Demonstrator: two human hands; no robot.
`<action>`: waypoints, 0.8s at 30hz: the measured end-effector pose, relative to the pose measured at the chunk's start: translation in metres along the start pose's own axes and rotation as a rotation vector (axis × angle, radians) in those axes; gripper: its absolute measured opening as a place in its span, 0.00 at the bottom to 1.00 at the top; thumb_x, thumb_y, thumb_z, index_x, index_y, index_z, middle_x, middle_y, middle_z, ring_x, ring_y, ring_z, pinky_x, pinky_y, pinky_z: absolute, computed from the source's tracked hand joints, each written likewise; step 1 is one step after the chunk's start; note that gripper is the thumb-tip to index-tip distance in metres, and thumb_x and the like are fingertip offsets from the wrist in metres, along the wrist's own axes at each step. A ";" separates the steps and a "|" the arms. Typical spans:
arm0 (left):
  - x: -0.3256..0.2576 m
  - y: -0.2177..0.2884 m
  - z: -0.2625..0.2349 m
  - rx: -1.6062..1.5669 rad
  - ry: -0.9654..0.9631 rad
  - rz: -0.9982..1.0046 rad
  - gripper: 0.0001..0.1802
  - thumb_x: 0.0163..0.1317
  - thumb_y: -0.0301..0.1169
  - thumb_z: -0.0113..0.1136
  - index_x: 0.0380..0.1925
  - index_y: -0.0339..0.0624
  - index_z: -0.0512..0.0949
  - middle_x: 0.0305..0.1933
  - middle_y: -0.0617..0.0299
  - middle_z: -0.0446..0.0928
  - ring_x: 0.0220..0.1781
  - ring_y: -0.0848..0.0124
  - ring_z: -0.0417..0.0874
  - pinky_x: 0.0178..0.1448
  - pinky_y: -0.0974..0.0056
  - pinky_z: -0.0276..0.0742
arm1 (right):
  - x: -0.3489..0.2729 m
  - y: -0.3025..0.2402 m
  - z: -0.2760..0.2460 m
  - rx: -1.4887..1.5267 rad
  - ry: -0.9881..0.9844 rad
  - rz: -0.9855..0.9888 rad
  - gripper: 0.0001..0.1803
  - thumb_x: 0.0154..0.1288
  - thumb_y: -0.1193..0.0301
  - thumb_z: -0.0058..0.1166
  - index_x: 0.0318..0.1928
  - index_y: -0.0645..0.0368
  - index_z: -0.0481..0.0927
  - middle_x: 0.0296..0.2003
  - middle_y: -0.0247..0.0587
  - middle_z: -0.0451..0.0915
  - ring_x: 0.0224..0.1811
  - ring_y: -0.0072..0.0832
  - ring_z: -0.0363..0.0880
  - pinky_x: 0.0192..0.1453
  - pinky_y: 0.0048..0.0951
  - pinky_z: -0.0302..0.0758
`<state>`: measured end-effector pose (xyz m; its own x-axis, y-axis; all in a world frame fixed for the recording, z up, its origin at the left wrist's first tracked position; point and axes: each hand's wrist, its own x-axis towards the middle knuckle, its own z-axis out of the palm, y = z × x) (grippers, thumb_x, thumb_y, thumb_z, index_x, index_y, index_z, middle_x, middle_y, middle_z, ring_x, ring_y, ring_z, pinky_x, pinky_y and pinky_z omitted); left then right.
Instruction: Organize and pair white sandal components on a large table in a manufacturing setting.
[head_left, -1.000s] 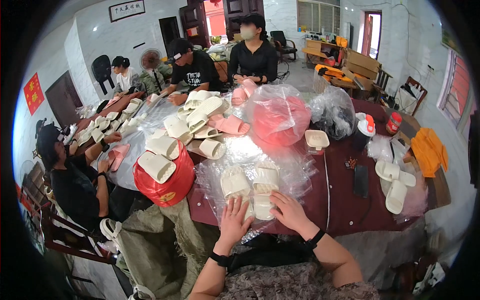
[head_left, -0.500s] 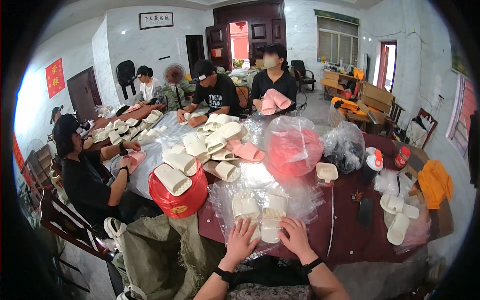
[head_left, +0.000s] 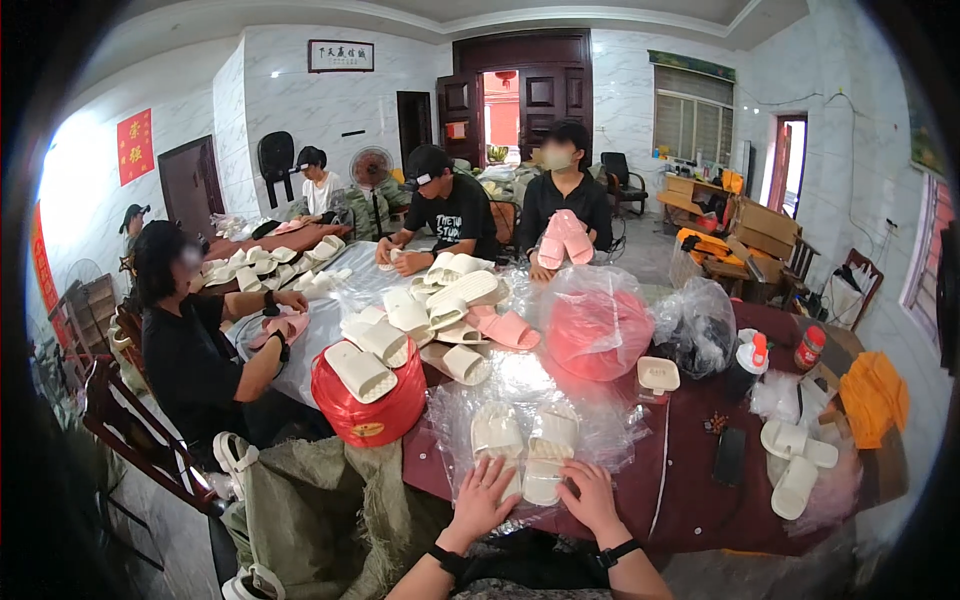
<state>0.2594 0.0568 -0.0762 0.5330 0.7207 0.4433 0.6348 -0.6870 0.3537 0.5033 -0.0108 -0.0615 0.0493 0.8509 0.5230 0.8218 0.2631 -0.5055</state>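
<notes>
My left hand [head_left: 483, 497] and my right hand [head_left: 592, 497] lie flat, fingers spread, on a clear plastic bag [head_left: 530, 420] near the table's front edge. Inside the bag are cream slippers [head_left: 524, 445], lying side by side. Both hands press on the bag's near end, on either side of the slippers. Each wrist wears a black band.
A red tub [head_left: 368, 410] with a cream slipper on it stands to the left. Loose cream and pink slippers [head_left: 455, 310] cover the dark red table [head_left: 690, 480]. A phone [head_left: 729, 456], a bottle [head_left: 747, 363], more bagged slippers [head_left: 795, 465] are right. Several people sit around; a burlap sack [head_left: 320, 510] is below left.
The view has tilted upward, showing more of the room. My hands stay on the bagged slippers, now closer together at the near end. The person opposite has lifted a pink pair.
</notes>
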 end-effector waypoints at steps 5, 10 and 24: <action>0.003 -0.003 0.000 0.008 0.004 -0.004 0.32 0.68 0.54 0.56 0.67 0.52 0.73 0.78 0.56 0.62 0.80 0.50 0.57 0.78 0.42 0.54 | 0.004 0.001 0.000 0.039 0.025 -0.015 0.16 0.63 0.61 0.62 0.48 0.56 0.84 0.57 0.39 0.81 0.62 0.41 0.75 0.70 0.50 0.62; 0.003 -0.010 0.006 0.011 -0.040 0.011 0.33 0.69 0.56 0.54 0.68 0.52 0.72 0.78 0.55 0.61 0.80 0.48 0.56 0.78 0.41 0.54 | 0.003 0.005 0.000 0.043 0.025 -0.018 0.16 0.62 0.61 0.63 0.46 0.55 0.84 0.57 0.39 0.82 0.61 0.41 0.75 0.68 0.48 0.63; -0.003 -0.012 0.009 -0.043 -0.032 0.022 0.34 0.70 0.57 0.53 0.70 0.53 0.70 0.79 0.55 0.61 0.80 0.46 0.57 0.78 0.41 0.54 | -0.005 0.004 0.003 0.050 -0.008 0.031 0.16 0.62 0.60 0.63 0.46 0.53 0.84 0.57 0.37 0.82 0.60 0.38 0.77 0.65 0.44 0.65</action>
<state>0.2553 0.0632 -0.0889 0.5641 0.7078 0.4252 0.5986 -0.7052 0.3798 0.5052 -0.0122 -0.0680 0.0700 0.8624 0.5014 0.7905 0.2586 -0.5552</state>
